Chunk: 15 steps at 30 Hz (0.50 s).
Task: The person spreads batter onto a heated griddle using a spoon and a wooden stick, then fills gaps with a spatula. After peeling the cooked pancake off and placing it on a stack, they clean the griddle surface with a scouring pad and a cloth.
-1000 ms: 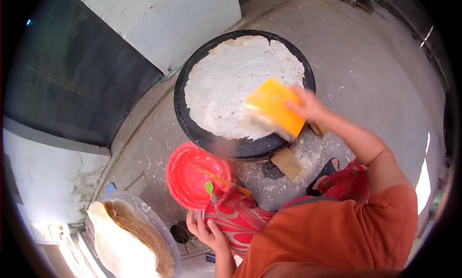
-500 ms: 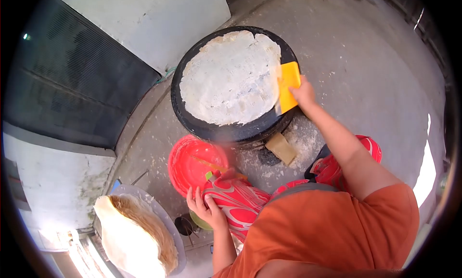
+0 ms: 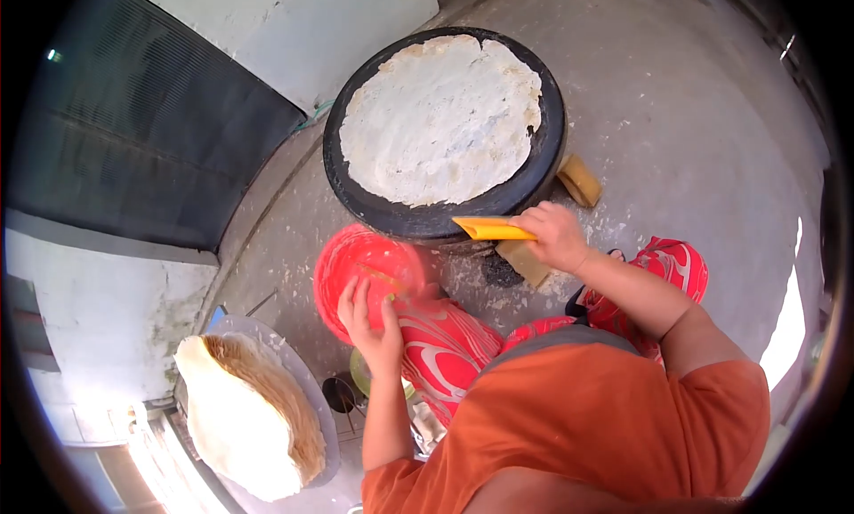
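Observation:
My right hand (image 3: 556,236) grips a yellow scraper (image 3: 489,228), held edge-on just off the near rim of a round black griddle (image 3: 356,189). On the griddle lies a thin, pale flatbread (image 3: 440,123) with ragged edges and a small dark gap at its right side. My left hand (image 3: 372,329) is open, thumb and fingers apart, above the near edge of a red basin (image 3: 334,265) and beside my knee. Inside the basin a thin stick-like thing (image 3: 382,276) shows, partly blurred. Whether my left fingers touch the basin cannot be made out.
A tall stack of thin flatbreads (image 3: 249,416) rests on a round tray (image 3: 325,416) at lower left. Tan blocks (image 3: 580,180) lie by the griddle's base, with pale crumbs on the concrete floor (image 3: 676,149). A white wall (image 3: 294,34) stands behind at left.
My right hand has brought the scraper from the griddle's right edge down and left to its near rim. My left hand has risen slightly from my knee toward the basin.

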{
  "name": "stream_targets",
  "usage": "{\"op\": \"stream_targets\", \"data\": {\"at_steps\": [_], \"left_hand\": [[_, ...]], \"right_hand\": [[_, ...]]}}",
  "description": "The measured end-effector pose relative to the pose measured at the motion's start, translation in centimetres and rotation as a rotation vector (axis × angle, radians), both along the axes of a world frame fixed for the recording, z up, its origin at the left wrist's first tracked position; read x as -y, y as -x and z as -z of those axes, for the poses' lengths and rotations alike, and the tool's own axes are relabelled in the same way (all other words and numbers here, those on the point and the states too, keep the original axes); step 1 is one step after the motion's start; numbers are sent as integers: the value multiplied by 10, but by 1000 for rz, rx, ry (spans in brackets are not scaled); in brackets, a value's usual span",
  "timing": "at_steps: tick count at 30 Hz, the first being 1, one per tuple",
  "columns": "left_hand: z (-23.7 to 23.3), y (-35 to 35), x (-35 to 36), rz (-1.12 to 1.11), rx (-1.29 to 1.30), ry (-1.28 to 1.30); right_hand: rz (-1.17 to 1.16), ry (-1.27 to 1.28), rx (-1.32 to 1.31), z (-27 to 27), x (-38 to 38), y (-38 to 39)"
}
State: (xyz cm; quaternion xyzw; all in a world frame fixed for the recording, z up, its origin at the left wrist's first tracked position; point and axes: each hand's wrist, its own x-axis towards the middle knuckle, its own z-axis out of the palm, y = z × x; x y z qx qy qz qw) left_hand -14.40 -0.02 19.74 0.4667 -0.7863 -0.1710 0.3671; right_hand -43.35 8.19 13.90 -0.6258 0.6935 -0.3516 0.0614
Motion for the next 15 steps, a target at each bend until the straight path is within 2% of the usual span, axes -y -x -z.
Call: {"op": "stream_targets", "data": {"at_steps": [2, 3, 7, 9, 12, 13, 15], "left_hand": [[-3, 8, 26, 59, 49, 62], [-2, 15, 40, 125, 95, 127], [17, 60, 93, 326, 291, 167], [32, 85, 109, 345, 466, 119], [53, 114, 128, 337, 608, 62], [63, 120, 135, 337, 609, 63], [81, 131, 149, 264, 621, 194]], "right_hand": [[-166, 128, -374, -3, 2, 14], [-201, 127, -414, 2, 5, 16], [-210, 152, -445, 12, 35, 15], [-157, 231, -478, 12, 56, 16], [-83, 145, -447, 1, 70, 20], [-71, 199, -416, 1, 70, 21], [-55, 184, -414, -6, 62, 21]]}}
